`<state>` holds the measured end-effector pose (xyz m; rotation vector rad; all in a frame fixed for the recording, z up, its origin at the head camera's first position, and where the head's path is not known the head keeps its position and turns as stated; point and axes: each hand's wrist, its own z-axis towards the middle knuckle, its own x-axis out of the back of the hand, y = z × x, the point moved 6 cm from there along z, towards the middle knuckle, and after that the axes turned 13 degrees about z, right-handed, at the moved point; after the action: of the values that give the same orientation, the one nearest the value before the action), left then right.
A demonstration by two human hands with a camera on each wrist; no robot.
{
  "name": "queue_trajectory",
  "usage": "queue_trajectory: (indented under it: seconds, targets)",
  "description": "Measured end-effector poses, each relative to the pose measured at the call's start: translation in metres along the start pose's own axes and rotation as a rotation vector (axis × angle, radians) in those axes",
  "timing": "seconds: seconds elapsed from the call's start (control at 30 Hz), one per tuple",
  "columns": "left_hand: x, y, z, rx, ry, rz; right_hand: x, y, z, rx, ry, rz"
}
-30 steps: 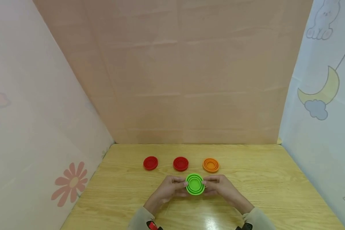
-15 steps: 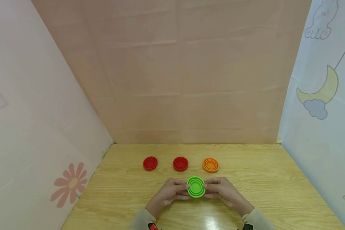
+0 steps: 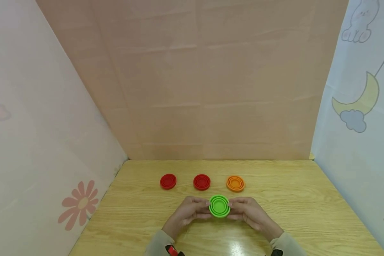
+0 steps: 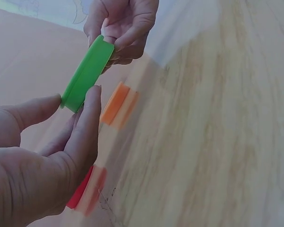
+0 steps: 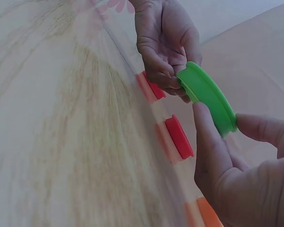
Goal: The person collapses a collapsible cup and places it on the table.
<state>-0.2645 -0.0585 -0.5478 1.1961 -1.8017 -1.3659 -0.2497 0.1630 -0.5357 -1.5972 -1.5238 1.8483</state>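
Note:
A green collapsible cup (image 3: 219, 206), folded flat into concentric rings, is held between both hands in the head view. My left hand (image 3: 192, 209) pinches its left edge, thumb on the rim and fingers behind. At the opposite edge my right hand (image 3: 248, 212) pinches it the same way. Both wrist views show the cup's side, a thick band raised above the table: the left wrist view has the green cup (image 4: 87, 73) tilted between the hands, and the right wrist view shows the cup (image 5: 208, 97) likewise.
Behind the hands, a row of flat collapsed cups lies on the wooden table (image 3: 131, 213): a red cup (image 3: 168, 181) at left, another red cup (image 3: 202, 182) in the middle and an orange cup (image 3: 235, 183) at right. A brown back panel (image 3: 211, 89) and printed side walls enclose the table.
Both hands, with the green cup between them, have shifted slightly to the right in the head view. Both keep their pinch, and the red and orange cups stay in place.

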Motion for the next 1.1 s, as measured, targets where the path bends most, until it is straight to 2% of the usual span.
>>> queue_trajectory:
  seconds: [0.17,0.37,0.67,0.77,0.93,1.1]
  targets:
    - [0.0,-0.001,0.005,0.008,0.008,0.012,0.002,0.001,0.001,-0.001,0.009,-0.001]
    - [-0.002,0.001,0.016,-0.011,0.022,0.01,0.009,-0.002,0.002,0.013,0.032,-0.012]
    - [-0.01,0.014,0.03,-0.039,-0.002,0.057,0.018,-0.014,0.0,0.028,0.039,-0.01]
    - [-0.014,0.021,0.037,-0.055,-0.005,0.065,0.023,-0.021,-0.001,0.038,0.053,-0.005]
    - [-0.024,0.029,0.049,-0.07,-0.009,0.07,0.034,-0.032,-0.004,0.042,0.126,0.002]
    - [-0.039,0.04,0.061,-0.069,-0.004,0.068,0.05,-0.045,-0.011,0.047,0.138,-0.014]
